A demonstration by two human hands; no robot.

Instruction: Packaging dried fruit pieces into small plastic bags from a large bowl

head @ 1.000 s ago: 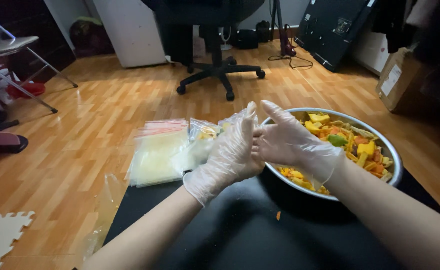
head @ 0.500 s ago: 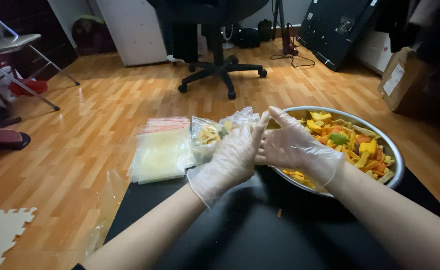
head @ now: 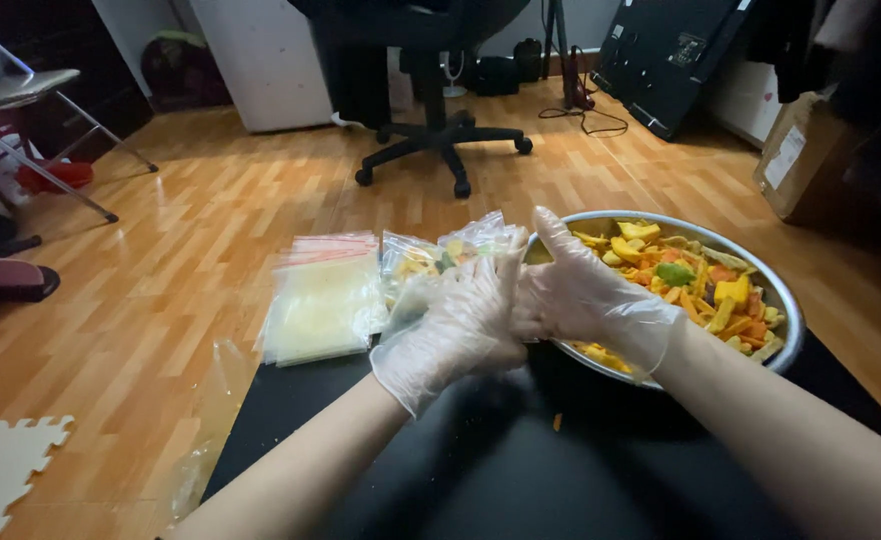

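My left hand (head: 460, 325) and right hand (head: 580, 295) wear thin clear gloves, pressed together, holding nothing. One metal bowl (head: 786, 310) of colourful chips sits right. Two filled bags (head: 440, 255).

Clear zip bags (head: 325, 300) stacked left; cardboard box (head: 805, 155), white label, right.

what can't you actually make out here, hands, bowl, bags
- Head view: the left hand and right hand press together, hiding whether anything lies between them.
- The right hand covers the metal bowl near rim.
- Filled bags sit partly behind the left hand's fingers.
- Orange crumb on the black mat: too small to identify.
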